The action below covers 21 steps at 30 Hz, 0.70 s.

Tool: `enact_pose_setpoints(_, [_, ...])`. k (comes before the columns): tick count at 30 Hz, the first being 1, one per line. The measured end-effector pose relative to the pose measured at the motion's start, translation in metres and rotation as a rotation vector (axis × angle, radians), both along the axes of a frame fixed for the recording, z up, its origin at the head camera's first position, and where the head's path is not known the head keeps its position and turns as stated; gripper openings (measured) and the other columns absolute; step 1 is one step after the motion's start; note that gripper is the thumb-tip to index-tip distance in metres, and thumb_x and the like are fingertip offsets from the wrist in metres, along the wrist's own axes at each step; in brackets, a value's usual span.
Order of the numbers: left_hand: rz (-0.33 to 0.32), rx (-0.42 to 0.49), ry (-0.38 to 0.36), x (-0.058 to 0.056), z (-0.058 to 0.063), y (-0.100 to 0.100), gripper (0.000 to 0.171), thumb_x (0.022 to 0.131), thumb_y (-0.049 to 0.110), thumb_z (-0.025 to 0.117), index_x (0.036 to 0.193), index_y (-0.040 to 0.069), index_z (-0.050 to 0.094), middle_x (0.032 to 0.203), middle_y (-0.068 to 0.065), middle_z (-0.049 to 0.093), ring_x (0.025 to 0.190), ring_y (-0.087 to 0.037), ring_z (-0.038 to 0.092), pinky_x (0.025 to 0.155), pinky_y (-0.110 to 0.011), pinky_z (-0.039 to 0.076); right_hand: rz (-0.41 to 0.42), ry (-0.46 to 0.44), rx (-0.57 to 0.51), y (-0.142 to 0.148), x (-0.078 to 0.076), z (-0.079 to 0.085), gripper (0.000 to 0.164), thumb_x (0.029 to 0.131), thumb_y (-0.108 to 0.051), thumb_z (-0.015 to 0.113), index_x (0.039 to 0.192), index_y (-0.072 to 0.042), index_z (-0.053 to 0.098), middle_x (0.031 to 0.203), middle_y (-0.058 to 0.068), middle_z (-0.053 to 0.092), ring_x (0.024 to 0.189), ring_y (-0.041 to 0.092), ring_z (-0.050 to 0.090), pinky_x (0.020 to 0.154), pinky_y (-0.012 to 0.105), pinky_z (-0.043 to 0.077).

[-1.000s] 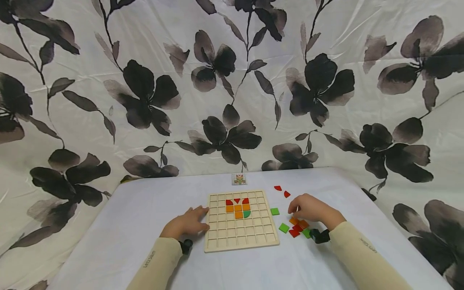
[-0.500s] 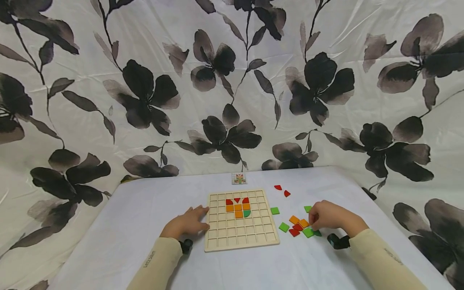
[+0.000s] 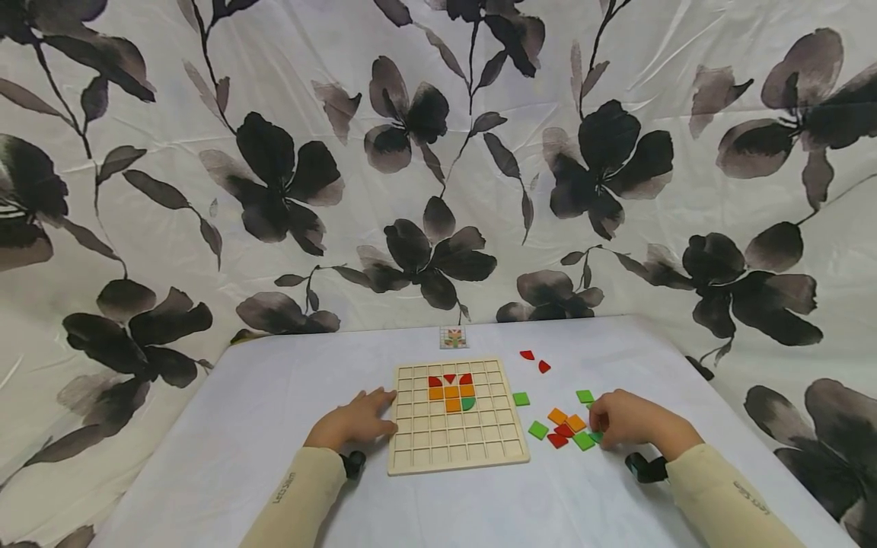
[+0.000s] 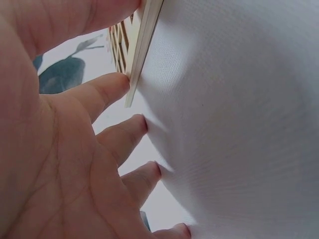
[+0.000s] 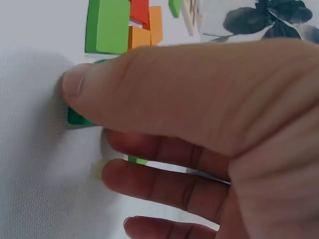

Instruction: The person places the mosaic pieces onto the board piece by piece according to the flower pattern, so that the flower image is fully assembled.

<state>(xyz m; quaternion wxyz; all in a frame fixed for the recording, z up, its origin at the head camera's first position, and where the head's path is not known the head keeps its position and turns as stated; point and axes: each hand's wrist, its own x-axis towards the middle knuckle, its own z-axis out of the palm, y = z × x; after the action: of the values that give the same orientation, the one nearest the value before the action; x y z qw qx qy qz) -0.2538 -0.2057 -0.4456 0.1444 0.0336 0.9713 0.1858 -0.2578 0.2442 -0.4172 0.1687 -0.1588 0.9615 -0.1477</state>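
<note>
Grip unclear, right hand [image 3: 626, 416] over a dark green piece [image 5: 79, 117] — apparently picking; next, likely, a lift to the board [image 3: 455, 434]

White cloth [image 3: 507, 506] lies bare in front of the board [image 3: 459, 447]. The left hand [image 3: 355, 421] blocks the board's left edge; a green tile [image 3: 521, 399] narrows the right side, with a tile cluster [image 3: 563, 431] and the right hand [image 3: 630, 418] farther out.
</note>
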Motion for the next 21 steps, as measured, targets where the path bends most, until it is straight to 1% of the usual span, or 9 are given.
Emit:
enact_pose_setpoints(5, [0.001, -0.001, 0.0, 0.0, 0.0, -0.001, 0.069, 0.085, 0.033, 0.065, 0.147, 0.013, 0.042, 0.156, -0.017, 0.033, 0.144, -0.049, 0.02, 0.106, -0.076, 0.018, -0.012, 0.037, 0.007, -0.002, -0.003, 0.004, 0.017, 0.073, -0.004, 0.077, 0.082, -0.014, 0.066, 0.082, 0.0, 0.059, 0.079, 0.019, 0.05, 0.072, 0.036, 0.05])
enact_pose_setpoints(7, [0.0, -0.001, 0.001, -0.001, 0.001, -0.001, 0.069, 0.085, 0.033, 0.065, 0.147, 0.013, 0.042, 0.156, -0.017, 0.033, 0.144, -0.049, 0.02, 0.106, -0.076, 0.018, -0.006, 0.059, -0.017, -0.005, -0.006, 0.006, 0.017, 0.074, -0.005, 0.076, 0.083, -0.014, 0.066, 0.083, -0.001, 0.06, 0.079, 0.019, 0.051, 0.071, 0.035, 0.05])
enact_pose_setpoints(9, [0.001, -0.002, 0.001, -0.001, 0.001, -0.001, 0.069, 0.085, 0.033, 0.065, 0.147, 0.013, 0.042, 0.156, -0.017, 0.033, 0.144, -0.049, 0.021, 0.107, -0.076, 0.019, 0.017, 0.09, -0.044, -0.01, -0.009, 0.01, 0.016, 0.075, -0.006, 0.076, 0.084, -0.015, 0.066, 0.083, -0.001, 0.06, 0.079, 0.018, 0.051, 0.07, 0.034, 0.05])
enact_pose_setpoints(13, [0.009, -0.001, -0.003, 0.0, 0.002, -0.001, 0.069, 0.085, 0.033, 0.065, 0.147, 0.014, 0.042, 0.156, -0.017, 0.033, 0.144, -0.049, 0.02, 0.107, -0.076, 0.018, 0.054, 0.132, -0.08, -0.028, -0.015, 0.013, 0.015, 0.077, -0.011, 0.077, 0.086, -0.017, 0.067, 0.084, -0.005, 0.061, 0.078, 0.017, 0.051, 0.07, 0.03, 0.05])
enact_pose_setpoints(17, [0.012, 0.011, -0.008, 0.0, 0.001, -0.002, 0.07, 0.084, 0.034, 0.066, 0.147, 0.015, 0.042, 0.156, -0.017, 0.032, 0.145, -0.049, 0.019, 0.107, -0.076, 0.017, 0.063, 0.153, -0.093, -0.051, -0.019, 0.015, 0.016, 0.077, -0.015, 0.079, 0.09, -0.019, 0.07, 0.088, -0.008, 0.062, 0.082, 0.016, 0.053, 0.072, 0.029, 0.05])
enact_pose_setpoints(21, [0.006, 0.019, -0.007, 0.0, 0.0, -0.001, 0.071, 0.084, 0.034, 0.066, 0.148, 0.014, 0.042, 0.156, -0.017, 0.032, 0.145, -0.049, 0.019, 0.107, -0.076, 0.017, 0.138, 0.205, -0.109, -0.072, -0.021, 0.017, 0.015, 0.078, -0.016, 0.079, 0.092, -0.018, 0.072, 0.089, -0.009, 0.064, 0.082, 0.016, 0.055, 0.075, 0.03, 0.051])
